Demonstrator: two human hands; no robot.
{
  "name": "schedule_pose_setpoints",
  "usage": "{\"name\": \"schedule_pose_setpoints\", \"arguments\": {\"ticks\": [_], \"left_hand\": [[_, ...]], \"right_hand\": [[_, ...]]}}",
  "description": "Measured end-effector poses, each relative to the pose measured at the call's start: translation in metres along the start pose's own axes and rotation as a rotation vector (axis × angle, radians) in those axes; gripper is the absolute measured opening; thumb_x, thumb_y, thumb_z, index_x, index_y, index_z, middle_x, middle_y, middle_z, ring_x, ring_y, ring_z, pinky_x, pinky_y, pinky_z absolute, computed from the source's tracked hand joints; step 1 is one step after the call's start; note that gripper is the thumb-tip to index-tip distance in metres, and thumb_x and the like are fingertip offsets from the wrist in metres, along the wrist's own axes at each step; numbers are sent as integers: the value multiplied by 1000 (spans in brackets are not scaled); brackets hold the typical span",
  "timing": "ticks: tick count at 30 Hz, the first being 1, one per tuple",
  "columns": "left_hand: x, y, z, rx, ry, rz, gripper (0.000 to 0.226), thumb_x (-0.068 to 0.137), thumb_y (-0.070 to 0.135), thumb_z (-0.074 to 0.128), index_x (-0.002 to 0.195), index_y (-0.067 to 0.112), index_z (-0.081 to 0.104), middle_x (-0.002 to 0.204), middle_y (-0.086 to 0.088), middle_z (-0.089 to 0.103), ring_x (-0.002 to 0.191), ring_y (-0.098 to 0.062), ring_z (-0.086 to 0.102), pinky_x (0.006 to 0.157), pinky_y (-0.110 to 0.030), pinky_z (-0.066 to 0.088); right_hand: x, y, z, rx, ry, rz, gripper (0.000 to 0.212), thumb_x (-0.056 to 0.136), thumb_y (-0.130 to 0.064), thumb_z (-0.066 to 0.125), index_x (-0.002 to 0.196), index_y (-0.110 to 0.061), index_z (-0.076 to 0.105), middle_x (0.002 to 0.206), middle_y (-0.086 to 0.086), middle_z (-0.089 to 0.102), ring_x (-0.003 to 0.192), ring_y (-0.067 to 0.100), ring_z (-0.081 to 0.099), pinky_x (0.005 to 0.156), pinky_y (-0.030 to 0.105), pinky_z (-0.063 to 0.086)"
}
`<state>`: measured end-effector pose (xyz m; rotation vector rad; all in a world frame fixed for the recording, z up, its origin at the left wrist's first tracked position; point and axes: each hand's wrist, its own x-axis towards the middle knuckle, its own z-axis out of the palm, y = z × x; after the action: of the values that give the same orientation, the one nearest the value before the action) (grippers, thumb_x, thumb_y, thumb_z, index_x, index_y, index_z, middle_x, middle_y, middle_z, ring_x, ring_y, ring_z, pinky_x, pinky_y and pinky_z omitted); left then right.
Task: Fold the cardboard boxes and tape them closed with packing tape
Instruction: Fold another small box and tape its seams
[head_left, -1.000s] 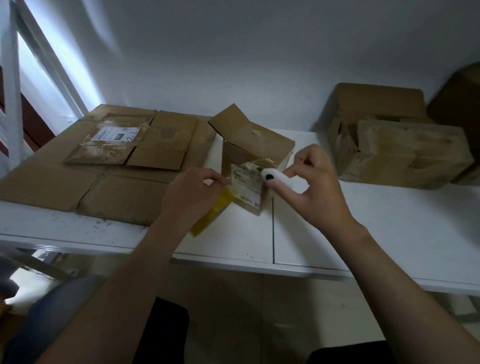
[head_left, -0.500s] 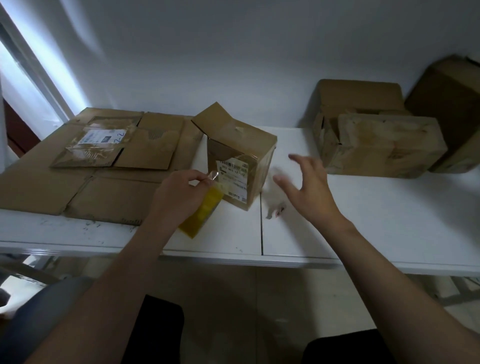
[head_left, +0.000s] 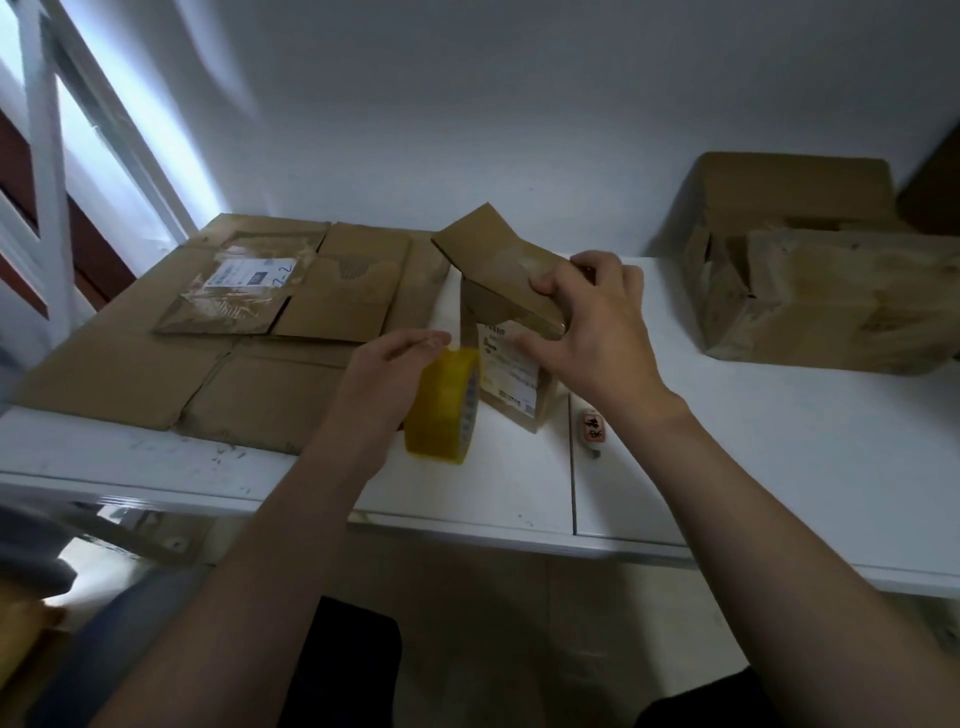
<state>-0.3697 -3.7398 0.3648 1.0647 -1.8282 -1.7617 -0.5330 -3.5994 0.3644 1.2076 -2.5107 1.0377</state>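
Cardboard box (head_left: 519, 410) stands on the white worktop (head_left: 753, 457), right under the fingers of my right hand (head_left: 597, 338). Those fingers bend over its top flap (head_left: 498, 270) and grip it, and the thumb lies on the front by the white label (head_left: 511, 376). My left hand (head_left: 384, 379) holds the yellow tape roll (head_left: 447, 410) with its fingers curled over the top. The roll stands on its edge, just left of the box. A small white cutter (head_left: 592, 428) lies below my right wrist. Flat cardboard (head_left: 156, 374) lies left of my left fingers. Bigger boxes (head_left: 831, 301) sit far right of my right fingers.
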Motion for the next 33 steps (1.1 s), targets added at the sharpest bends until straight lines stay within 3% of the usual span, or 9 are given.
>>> {"name": "schedule_pose_setpoints", "arguments": {"ticks": [5,9,13,15,17,22,26,30,33], "left_hand": [[-1,1,-1,-189,-47,-95,16,98,26,65,112,26,73,124,-6,64,108,-24,62,77,-36,54],[-4,1,0,-273,-113,-125,21,98,25,64,119,23,67,124,-8,63,96,-21,64,65,-32,55],[-6,2,3,-279,-105,-126,26,94,26,70,119,27,65,130,-12,63,105,-30,70,90,-50,58],[-9,6,5,-281,-97,-116,31,84,30,75,114,31,66,130,-14,64,109,-36,69,96,-57,55],[-13,12,9,-276,-71,-84,32,75,33,78,106,35,69,131,-12,64,111,-38,67,95,-58,56],[-13,21,23,-344,-14,49,22,90,26,73,110,33,68,126,-4,66,112,-31,67,93,-56,57],[-16,26,32,-314,33,62,16,76,44,75,91,47,69,127,-1,62,114,-30,64,93,-59,56],[-13,14,38,-245,62,33,19,89,43,73,105,43,64,127,2,57,114,-29,60,94,-55,55],[-9,6,39,-176,47,15,24,92,45,70,113,41,60,125,6,52,114,-27,57,96,-53,54]], "right_hand": [[3,-11,-5,-10,30,53,39,78,-66,72,95,-33,59,118,-2,42,109,17,28,86,28,32],[8,-17,-17,-147,-36,68,41,80,-66,67,96,-31,54,122,4,49,110,29,38,83,34,34],[9,-13,-25,-219,-192,139,69,80,-71,59,139,-39,42,132,7,53,120,36,42,85,37,29],[7,-11,-30,-211,-227,154,78,82,-71,58,150,-43,31,134,9,51,124,37,40,86,38,30],[2,-11,-36,-144,-205,159,82,83,-66,63,153,-44,26,136,9,49,127,35,37,87,37,32],[-16,-15,-37,230,-15,152,118,71,-51,85,159,-39,7,132,-2,39,128,22,38,106,47,43],[-25,-6,-27,259,-92,154,135,58,-45,96,158,-35,6,129,-7,30,128,19,36,110,40,39],[-32,7,-19,355,-167,207,103,64,-36,95,145,-34,29,132,-6,40,114,10,49,95,33,54],[-33,8,-15,486,-163,243,56,82,-53,78,122,-31,45,121,-7,55,105,5,56,83,29,54]]}}
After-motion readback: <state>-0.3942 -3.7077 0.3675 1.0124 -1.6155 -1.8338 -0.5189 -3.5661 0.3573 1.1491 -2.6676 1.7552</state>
